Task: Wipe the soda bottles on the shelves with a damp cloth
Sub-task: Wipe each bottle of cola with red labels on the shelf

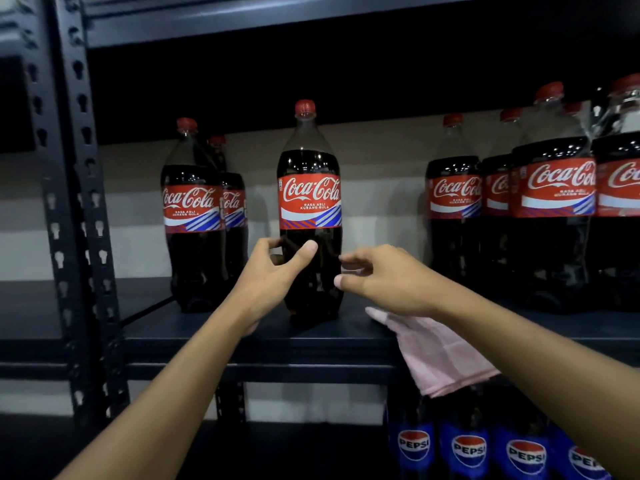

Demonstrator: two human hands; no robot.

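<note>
Head view, one frame, items listed by position.

1. Shelf [242,341]: dark metal board across the middle of the frame, its front edge facing the camera. Slotted upright post [79,202] at 9 o'clock.
2. Middle cola bottle [310,202]: upright, red cap, red label facing forward, dark drink filling it to the shoulder. It stands alone near the front edge at the centre, well apart from its neighbours on both sides.
3. Left hand [273,275]: comes in from 7 o'clock. The fingers curl round the lower left side of the middle cola bottle and the thumb [308,249] lies on its front, just under the label. How firmly it holds cannot be told.
4. Right hand [384,282]: comes in from 4 o'clock. The fingers are loose and nearly straight, holding nothing, with their tips just at the bottle's lower right edge. Whether they touch it cannot be told.
5. Pink cloth [436,358]: at 4 o'clock, under the right wrist. It lies on the shelf and hangs down over the front edge.
6. Pair of cola bottles [192,216]: at 9 o'clock on the same shelf, one behind the other.
7. Cluster of cola bottles [550,188]: at 3 o'clock, packed close together, same labels.
8. Pepsi bottles [467,448]: a row with blue labels at 5 o'clock, on the level below.
</note>
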